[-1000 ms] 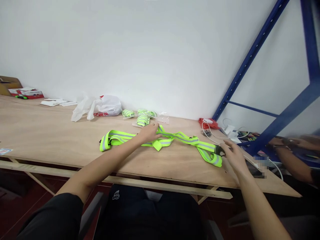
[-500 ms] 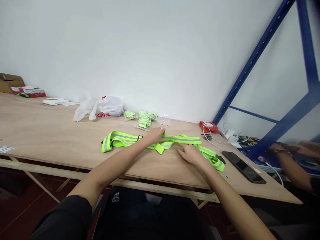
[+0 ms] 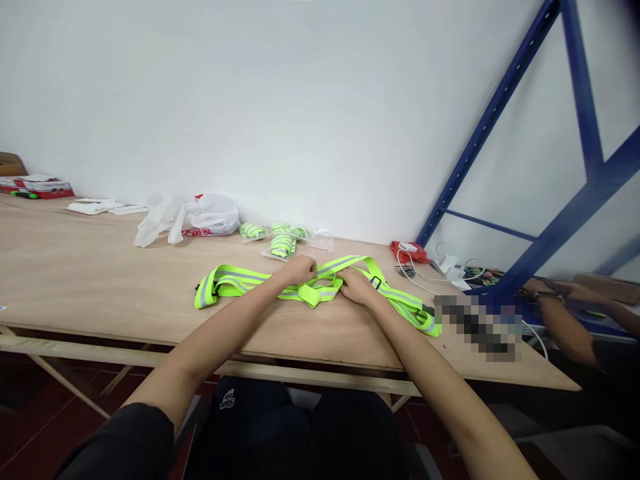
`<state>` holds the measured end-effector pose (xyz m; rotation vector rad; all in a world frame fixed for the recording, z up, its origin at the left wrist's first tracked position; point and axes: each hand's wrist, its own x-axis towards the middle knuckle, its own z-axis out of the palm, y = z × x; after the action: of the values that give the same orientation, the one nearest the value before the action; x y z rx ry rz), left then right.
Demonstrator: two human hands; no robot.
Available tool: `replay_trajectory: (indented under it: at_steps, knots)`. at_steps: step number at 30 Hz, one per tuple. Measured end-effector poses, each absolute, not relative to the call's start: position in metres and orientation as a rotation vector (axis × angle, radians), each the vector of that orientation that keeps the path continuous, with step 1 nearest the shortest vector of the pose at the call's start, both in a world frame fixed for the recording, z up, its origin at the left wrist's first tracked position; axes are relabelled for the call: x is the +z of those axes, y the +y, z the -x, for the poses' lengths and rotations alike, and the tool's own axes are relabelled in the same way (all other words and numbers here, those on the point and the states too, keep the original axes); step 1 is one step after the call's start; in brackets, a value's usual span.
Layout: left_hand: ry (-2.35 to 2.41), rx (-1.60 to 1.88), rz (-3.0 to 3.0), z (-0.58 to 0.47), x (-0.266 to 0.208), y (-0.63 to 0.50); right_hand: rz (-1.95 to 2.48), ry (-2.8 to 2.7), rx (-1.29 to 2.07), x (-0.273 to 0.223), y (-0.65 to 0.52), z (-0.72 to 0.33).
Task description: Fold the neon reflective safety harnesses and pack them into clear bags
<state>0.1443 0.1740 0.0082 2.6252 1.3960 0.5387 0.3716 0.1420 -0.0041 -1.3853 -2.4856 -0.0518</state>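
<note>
Mid-frame, my left hand (image 3: 301, 270) gripped the green strap (image 3: 310, 294); the fingertips of my right hand (image 3: 356, 287) were hidden behind it, hold unclear. A pixelated patch (image 3: 475, 328) covered the desk (image 3: 300, 337) near its right edge.

At the grip, the left hand (image 3: 301, 269) conceals the stretch of green strap (image 3: 311, 295) in its fist; I cannot tell whether the right hand (image 3: 356, 287) grasps or merely touches. Right of the grip, pixelation masks a dark object (image 3: 475, 327); far left, the frame crops a cardboard box (image 3: 11, 164).
</note>
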Motion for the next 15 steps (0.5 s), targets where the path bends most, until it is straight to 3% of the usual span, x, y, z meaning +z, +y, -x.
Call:
replay_trajectory:
  at_steps: [8, 15]
  knots:
    - [1.576, 0.568, -2.482, -0.140, 0.012, 0.172, 1.203, -2.295, 0.327, -0.007, 0.135, -0.376]
    - [1.407, 0.523, -2.395, -0.136, 0.007, 0.176, 1.196, -2.051, 0.582, -0.006, 0.137, -0.382]
